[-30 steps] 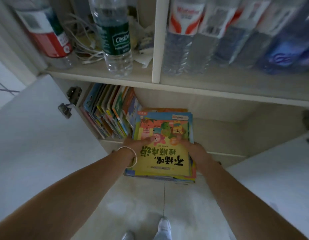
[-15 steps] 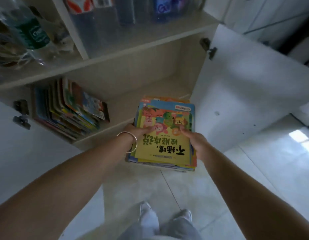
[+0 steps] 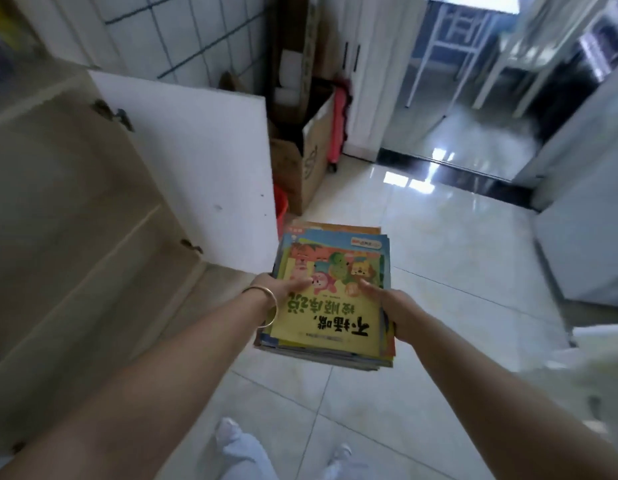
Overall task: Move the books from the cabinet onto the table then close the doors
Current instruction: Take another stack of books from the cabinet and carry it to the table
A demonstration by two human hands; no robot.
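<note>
Nearest the viewer, both forearms reach forward over the tiled floor [image 3: 422, 244]. The left hand [image 3: 278, 289], with a bangle [image 3: 266, 306] at its wrist, and the right hand [image 3: 392, 308] each clamp one side of a stack of children's picture books [image 3: 330, 306], thumbs pressed on the yellow top cover; the fingers beneath are hidden. The stack is carried clear of the cabinet, above the floor, its edges uneven. Risk, as judged: thin glossy covers may slide over one another if the stack tilts, spilling the lower books. Left of the stack, the open white cabinet door [image 3: 196, 168] juts into the path, and an elbow or the stack's corner could catch it. Beyond it stand a cardboard box [image 3: 311, 164] and an orange bucket [image 3: 280, 206]. Farther right, the glossy floor may be slippery. No destination surface can be identified with certainty.
</note>
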